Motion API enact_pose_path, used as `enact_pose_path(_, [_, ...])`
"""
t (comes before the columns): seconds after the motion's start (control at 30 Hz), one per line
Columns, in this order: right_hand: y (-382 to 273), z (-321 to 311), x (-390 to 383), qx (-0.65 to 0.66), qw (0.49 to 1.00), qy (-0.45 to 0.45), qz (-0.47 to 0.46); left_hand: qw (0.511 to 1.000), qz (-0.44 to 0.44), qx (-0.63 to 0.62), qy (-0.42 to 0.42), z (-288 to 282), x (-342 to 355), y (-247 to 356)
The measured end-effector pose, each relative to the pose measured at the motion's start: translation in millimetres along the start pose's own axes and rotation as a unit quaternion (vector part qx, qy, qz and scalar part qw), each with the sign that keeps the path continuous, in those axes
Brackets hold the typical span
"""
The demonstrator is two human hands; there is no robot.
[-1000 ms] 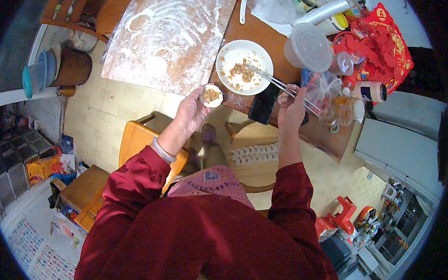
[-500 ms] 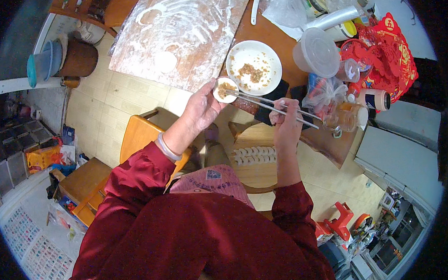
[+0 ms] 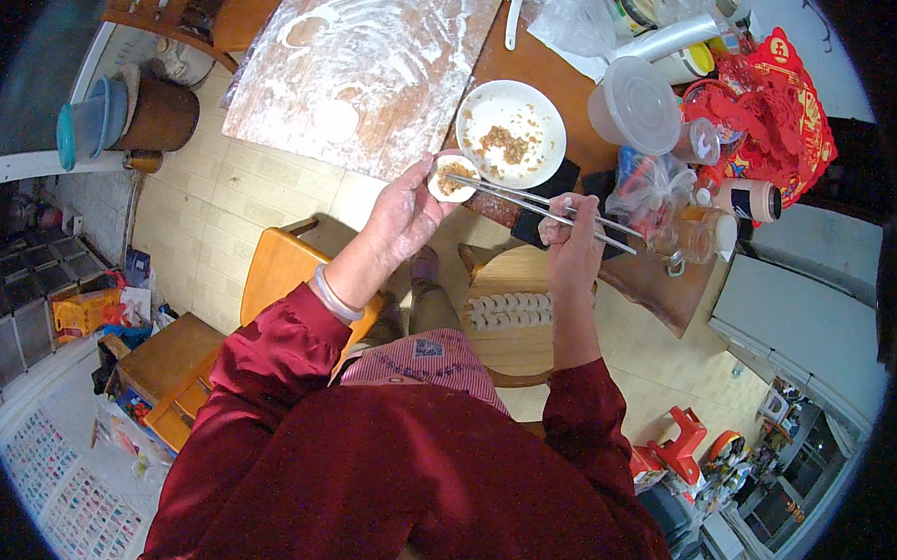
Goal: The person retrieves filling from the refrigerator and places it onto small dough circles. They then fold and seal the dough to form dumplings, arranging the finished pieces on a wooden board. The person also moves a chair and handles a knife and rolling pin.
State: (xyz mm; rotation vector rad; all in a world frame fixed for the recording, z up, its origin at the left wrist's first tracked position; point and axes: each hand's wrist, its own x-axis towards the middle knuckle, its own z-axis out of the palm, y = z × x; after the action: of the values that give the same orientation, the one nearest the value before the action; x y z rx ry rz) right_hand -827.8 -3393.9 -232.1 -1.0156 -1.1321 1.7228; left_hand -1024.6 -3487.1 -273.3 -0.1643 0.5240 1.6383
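Observation:
On the fingers of my left hand rests a round dumpling wrapper, held by its edge. Brown minced filling lies in the middle of the wrapper. My right hand is closed around a pair of metal chopsticks, and their tips touch the filling. Just beyond the wrapper stands a white bowl with a small heap of the same filling and scraps up its sides. Several folded dumplings sit in rows on a round wooden board below my right hand.
A flour-dusted board covers the table's left part. A white spoon-like utensil lies behind the bowl. Right of it stand a clear plastic tub, a glass jar and red decorations. A wooden chair stands under my left forearm.
The chopstick tips have shifted slightly left over the filling and sit closer together. My left hand still holds the wrapper in nearly the same place.

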Motion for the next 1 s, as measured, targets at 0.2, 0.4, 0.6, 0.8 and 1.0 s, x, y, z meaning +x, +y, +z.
enact_pose_path(0.2, [1,-10,-2,0.102,0.993,0.051,0.027,1.0,0.009,-0.016,0.022,2,-3,0])
enact_pose_path(0.4, [3,-12,-7,0.136,0.988,0.038,0.062,0.999,0.005,-0.03,0.035,8,-7,0])
enact_pose_path(0.6, [-2,-4,-10,0.097,0.992,-0.011,0.08,1.0,0.013,-0.011,0.023,8,-11,1])
enact_pose_path(0.8, [-5,1,-18,0.047,0.998,-0.006,0.044,0.999,0.016,0.009,0.027,8,-15,-1])
enact_pose_path(1.0, [-7,5,-18,0.096,0.994,0.023,0.05,0.999,0.019,0.045,0.0,12,-23,-1])
